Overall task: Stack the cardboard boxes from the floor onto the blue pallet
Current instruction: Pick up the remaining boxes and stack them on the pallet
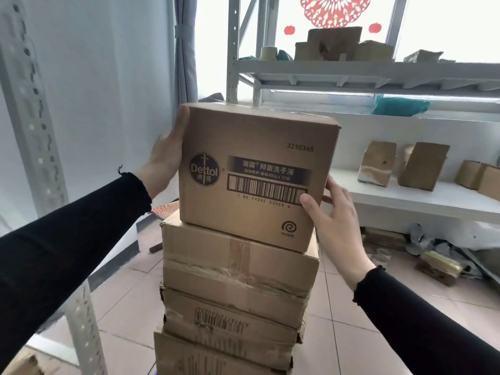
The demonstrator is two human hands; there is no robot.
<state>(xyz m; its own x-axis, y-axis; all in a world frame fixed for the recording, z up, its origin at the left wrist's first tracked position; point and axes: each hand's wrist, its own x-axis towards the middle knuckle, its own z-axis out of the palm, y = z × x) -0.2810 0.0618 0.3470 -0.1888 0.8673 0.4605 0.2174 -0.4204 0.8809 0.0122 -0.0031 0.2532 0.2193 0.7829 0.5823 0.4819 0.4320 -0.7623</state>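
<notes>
A brown Dettol cardboard box (257,174) with a barcode sits on top of a tall stack of three taped cardboard boxes (238,288) in the middle of the view. My left hand (167,155) presses flat against the top box's left side. My right hand (335,226) grips its lower right corner, thumb on the front face. Both arms wear black sleeves. The top box sits slightly turned relative to the box below. A sliver of blue at the bottom edge may be the pallet (162,372); the rest of it is hidden by the stack.
A white metal shelf rack (378,69) stands behind, holding small cardboard boxes on its upper and lower shelves. A perforated metal upright (40,158) rises at the left. Packing debris (438,261) lies on the tiled floor at the right under the shelf.
</notes>
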